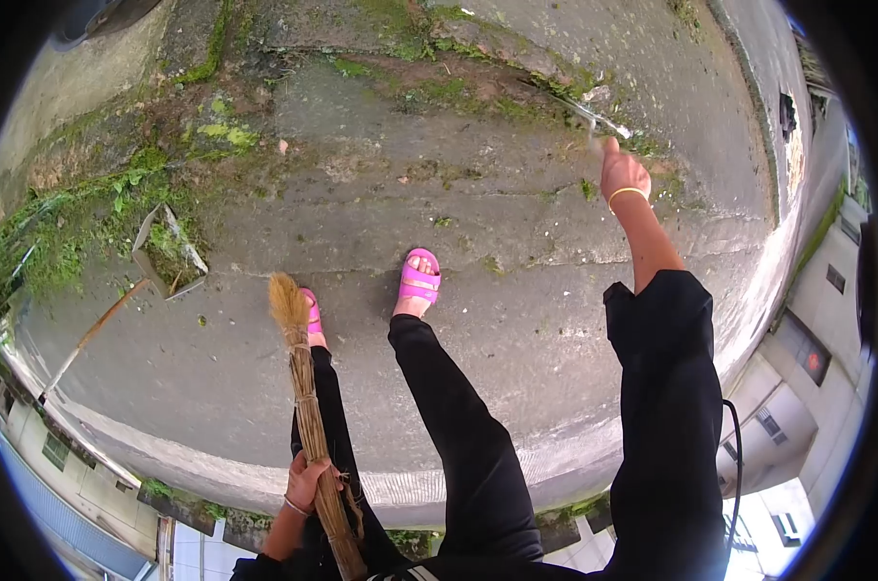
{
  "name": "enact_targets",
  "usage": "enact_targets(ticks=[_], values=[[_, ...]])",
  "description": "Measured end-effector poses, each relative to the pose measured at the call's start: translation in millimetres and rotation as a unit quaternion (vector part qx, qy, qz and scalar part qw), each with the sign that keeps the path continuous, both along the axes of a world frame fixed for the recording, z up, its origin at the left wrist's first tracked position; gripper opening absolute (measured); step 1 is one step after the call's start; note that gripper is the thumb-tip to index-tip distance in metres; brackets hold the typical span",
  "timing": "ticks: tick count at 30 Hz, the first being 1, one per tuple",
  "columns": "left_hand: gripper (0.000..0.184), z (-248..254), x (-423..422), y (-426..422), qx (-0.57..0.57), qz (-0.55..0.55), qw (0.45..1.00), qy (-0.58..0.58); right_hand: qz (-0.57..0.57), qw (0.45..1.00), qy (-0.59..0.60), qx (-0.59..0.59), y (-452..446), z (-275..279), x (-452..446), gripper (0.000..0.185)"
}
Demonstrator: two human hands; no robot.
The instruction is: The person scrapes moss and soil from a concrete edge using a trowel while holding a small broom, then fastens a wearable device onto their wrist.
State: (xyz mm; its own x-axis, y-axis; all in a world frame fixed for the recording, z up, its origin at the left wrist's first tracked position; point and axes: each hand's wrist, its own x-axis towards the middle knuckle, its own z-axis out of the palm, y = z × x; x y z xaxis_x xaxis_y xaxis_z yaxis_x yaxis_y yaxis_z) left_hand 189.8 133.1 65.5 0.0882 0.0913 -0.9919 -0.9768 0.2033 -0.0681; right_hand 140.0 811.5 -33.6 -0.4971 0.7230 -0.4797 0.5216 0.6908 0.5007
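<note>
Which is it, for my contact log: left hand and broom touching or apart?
Touching: the head view shows the left hand closed around the broom handle.

Open concrete (pixel 521 223) between right hand (pixel 623 174) and sandals (pixel 419 285); broom (pixel 303 378) between sandals, dustpan (pixel 152 269).

Pale thing (pixel 594 118) by R hand (pixel 625 174) blurred, poss. held, can't ID. Broom (pixel 304 392) cut off at btm edge, hides part of L sandal (pixel 314 315). Bits in dustpan (pixel 192 247) too small to tell.
</note>
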Motion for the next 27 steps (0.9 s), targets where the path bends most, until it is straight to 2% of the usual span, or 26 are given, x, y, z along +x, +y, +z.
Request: enact_targets(ticks=[3, 4, 7, 10, 16, 17, 19, 22, 27], values=[[0.020, -3, 5, -5, 0.006, 0.001, 1.000, 0.010, 0.014, 1.000, -0.027, 0.008, -15, 13, 25, 0.023], [0.020, 1, 7, -7, 0.005, 0.002, 1.000, 0.002, 0.047, 0.999, -0.011, -0.022, -31, 20, 17, 0.024], [0.020, 0, -1, 1, 0.023, -0.013, 1.000, 0.009, 0.114, 0.985, 0.105, -0.070, -82, 39, -44, 0.032], [0.019, 2, -6, 6, 0.028, -0.023, 0.999, 0.016, 0.167, 0.968, 0.176, -0.066, -93, 20, -88, 0.034], [0.023, 0, -9, 7, 0.020, -0.010, 1.000, 0.017, 0.147, 0.974, 0.163, -0.058, -58, -14, -49, 0.035], [0.023, 3, -6, 2, 0.022, -0.005, 1.000, 0.012, 0.147, 0.975, 0.159, -0.058, -53, -13, -26, 0.035], [0.023, 5, 0, -8, 0.025, 0.007, 0.999, 0.031, 0.051, 0.991, 0.113, -0.052, -55, -11, -23, 0.034], [0.022, 6, 0, -7, 0.033, 0.013, 0.999, 0.012, 0.052, 0.993, 0.103, -0.029, -67, 2, -27, 0.034], [0.022, 1, -4, 0, 0.028, 0.008, 0.999, 0.014, 0.176, 0.968, 0.167, -0.069, -90, 13, -74, 0.033]])
